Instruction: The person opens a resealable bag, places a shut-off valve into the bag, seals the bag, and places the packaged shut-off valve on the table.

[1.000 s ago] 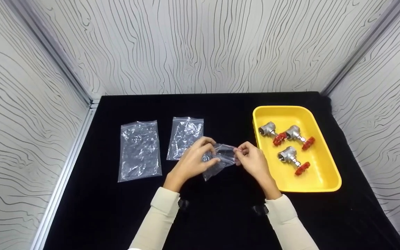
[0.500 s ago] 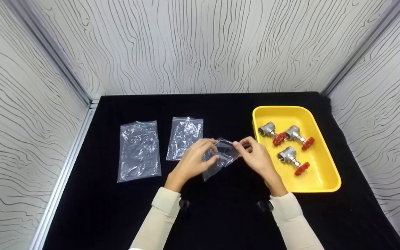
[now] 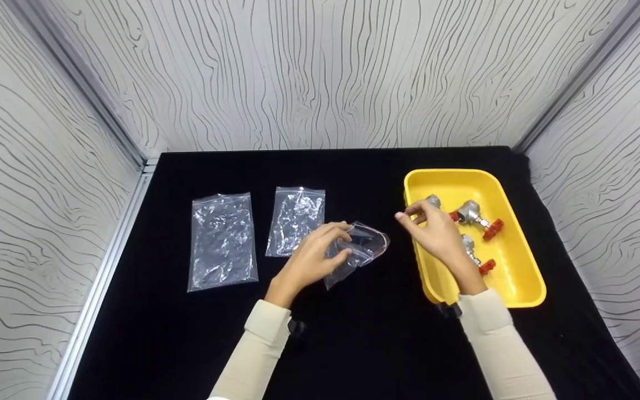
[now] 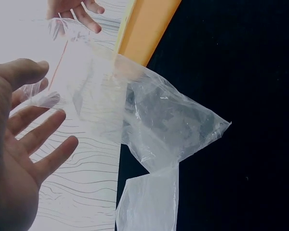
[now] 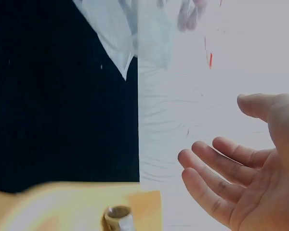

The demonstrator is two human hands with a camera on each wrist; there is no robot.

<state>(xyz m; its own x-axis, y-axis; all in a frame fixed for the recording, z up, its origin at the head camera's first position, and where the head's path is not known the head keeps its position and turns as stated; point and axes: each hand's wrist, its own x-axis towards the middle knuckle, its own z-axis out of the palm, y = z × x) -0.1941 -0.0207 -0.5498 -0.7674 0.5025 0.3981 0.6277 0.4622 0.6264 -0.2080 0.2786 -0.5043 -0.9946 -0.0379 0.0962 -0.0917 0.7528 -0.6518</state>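
A clear zip-lock bag (image 3: 361, 244) hangs from my left hand (image 3: 317, 253), pinched near its top between thumb and index finger. Its mouth gapes toward the right. In the left wrist view the bag (image 4: 168, 115) dangles crumpled, the other left fingers (image 4: 55, 156) spread away from it. My right hand (image 3: 436, 233) hovers over the left rim of the yellow tray (image 3: 511, 289), apart from the bag and holding nothing. The right wrist view shows its fingers (image 5: 216, 178) loosely bent. Several metal valves with red handwheels lie in the tray, one valve (image 3: 469, 212) in plain sight, others partly behind my right hand.
Two more clear zip-lock bags lie flat on the black cloth: a larger bag (image 3: 224, 241) at the left and a smaller bag (image 3: 298, 216) beside my left hand. Wood-grain patterned panels (image 3: 320, 78) enclose the table at the back and sides.
My right hand pulled at the bag's mouth, let it go, and moved right to above the tray's edge. The bag's mouth has widened. My left hand has barely moved.
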